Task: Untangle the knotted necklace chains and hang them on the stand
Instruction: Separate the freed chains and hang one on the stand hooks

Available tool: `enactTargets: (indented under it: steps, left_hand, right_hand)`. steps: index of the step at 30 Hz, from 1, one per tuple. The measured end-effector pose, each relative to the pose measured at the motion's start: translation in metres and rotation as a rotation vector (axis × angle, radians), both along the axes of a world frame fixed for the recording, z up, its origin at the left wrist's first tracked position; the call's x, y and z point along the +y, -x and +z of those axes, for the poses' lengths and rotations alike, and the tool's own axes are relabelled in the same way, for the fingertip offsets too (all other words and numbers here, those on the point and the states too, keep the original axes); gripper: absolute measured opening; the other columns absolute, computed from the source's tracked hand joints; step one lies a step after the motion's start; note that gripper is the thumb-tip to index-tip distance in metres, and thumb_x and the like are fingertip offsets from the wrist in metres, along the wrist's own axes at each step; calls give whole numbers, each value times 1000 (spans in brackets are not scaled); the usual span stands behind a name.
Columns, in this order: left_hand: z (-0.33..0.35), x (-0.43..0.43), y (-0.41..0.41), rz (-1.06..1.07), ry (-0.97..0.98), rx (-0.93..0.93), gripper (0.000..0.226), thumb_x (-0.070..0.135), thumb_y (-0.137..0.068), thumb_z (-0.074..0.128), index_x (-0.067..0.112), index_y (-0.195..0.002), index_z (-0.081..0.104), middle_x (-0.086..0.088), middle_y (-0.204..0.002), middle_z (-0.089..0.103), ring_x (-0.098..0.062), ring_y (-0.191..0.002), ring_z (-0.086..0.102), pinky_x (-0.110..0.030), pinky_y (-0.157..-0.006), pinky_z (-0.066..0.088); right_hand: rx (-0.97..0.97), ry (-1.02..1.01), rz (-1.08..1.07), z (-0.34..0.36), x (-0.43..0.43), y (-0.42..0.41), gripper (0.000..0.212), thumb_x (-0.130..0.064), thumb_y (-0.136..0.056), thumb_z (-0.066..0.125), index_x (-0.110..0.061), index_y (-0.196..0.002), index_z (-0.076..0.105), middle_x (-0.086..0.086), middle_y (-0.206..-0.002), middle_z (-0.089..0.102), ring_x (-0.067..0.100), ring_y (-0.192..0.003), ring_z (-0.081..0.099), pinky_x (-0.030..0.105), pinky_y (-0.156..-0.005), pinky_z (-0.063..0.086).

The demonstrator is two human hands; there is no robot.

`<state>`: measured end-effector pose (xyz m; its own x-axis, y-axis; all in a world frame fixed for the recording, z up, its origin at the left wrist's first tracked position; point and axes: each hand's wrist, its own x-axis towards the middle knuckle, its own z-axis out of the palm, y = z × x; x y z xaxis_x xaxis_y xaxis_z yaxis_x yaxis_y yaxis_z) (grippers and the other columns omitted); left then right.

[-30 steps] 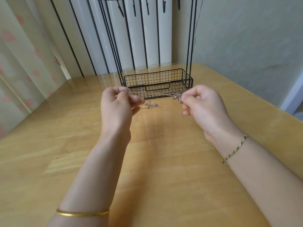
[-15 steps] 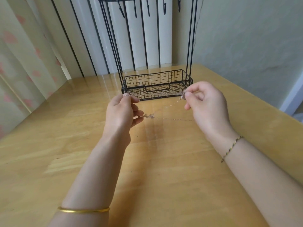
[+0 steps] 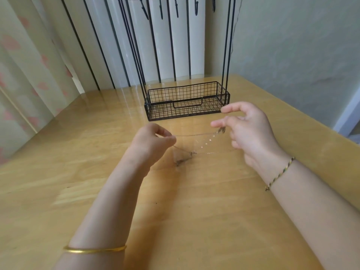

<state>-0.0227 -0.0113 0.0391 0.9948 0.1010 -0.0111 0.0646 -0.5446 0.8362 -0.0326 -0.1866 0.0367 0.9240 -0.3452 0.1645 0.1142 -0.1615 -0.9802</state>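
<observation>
Surface: we look down on a glossy yellow wooden table, with a pale wall beyond it.
Necklace chains: thin strands are stretched in the air between our two grips. A small knot sags just below them, over the table.
Left hand: our fingers are curled, thumb and forefinger nipping the strands at their left end.
Right hand: forefinger and thumb reach out loosely. The upper strand ends at a dark charm under the thumb and the lower one runs to our curled lower fingers. We cannot tell which fingers clamp it.
Stand: just beyond the grips is a black wire basket with nothing visible in it. Uprights rise from it to hooks.
Wrists: a gold bangle on the left and a braided cord on the right.
Left of the grips: a patterned curtain.
</observation>
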Motion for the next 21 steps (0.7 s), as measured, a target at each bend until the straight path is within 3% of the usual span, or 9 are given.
enactTargets:
  steps: [4,8,10,13,15,18,21]
  left_hand:
    - [-5,10,-4,48,-186,-53,19,3,-84,57,17,-98,60,-1,-71,52,-15,-54,46,-24,-47,32]
    - [-8,11,-6,96,-332,-37,9,12,-84,53,18,-86,59,2,-76,55,-23,-77,53,-30,-66,42]
    - [-8,11,-6,104,-351,-43,10,13,-83,50,17,-89,57,-2,-87,58,-26,-86,54,-33,-70,44]
    - [-12,9,-6,28,-406,-92,23,3,-79,50,19,-94,48,-8,-109,55,-30,-104,51,-41,-85,46]
    - [-14,5,-5,-48,-465,-144,28,-1,-77,53,22,-91,45,-6,-108,50,-29,-109,46,-44,-93,42]
    - [-10,-2,-1,-182,-479,-215,34,-6,-74,51,27,-73,47,4,-90,44,-20,-95,47,-28,-78,40]
    - [-5,-10,3,-318,-401,-197,33,-5,-73,52,26,-68,60,8,-81,54,-7,-73,51,-18,-57,39]
  right_hand:
    - [11,0,6,2,-3,0,26,1,-87,44,-23,-86,55,1,-82,72,2,-30,33,17,-37,25]
    - [1,-54,24,3,-2,1,24,0,-89,45,-20,-89,58,0,-83,71,2,-29,33,15,-34,23]
    - [-31,-92,22,4,-2,0,25,-1,-91,43,-20,-90,59,0,-89,71,2,-30,32,15,-34,24]
    - [-105,69,22,2,1,2,32,-2,-94,40,-25,-84,60,-6,-93,69,-6,-38,43,10,-44,29]
    - [-111,98,68,1,5,5,30,-2,-94,41,-22,-87,62,-6,-92,70,-4,-38,43,9,-42,29]
    - [-104,115,93,-1,9,7,27,-2,-94,42,-18,-91,63,-6,-91,72,-3,-37,43,9,-40,29]
    - [-111,110,74,0,8,7,25,-3,-94,44,-19,-89,63,-6,-91,72,-1,-36,42,11,-39,29]
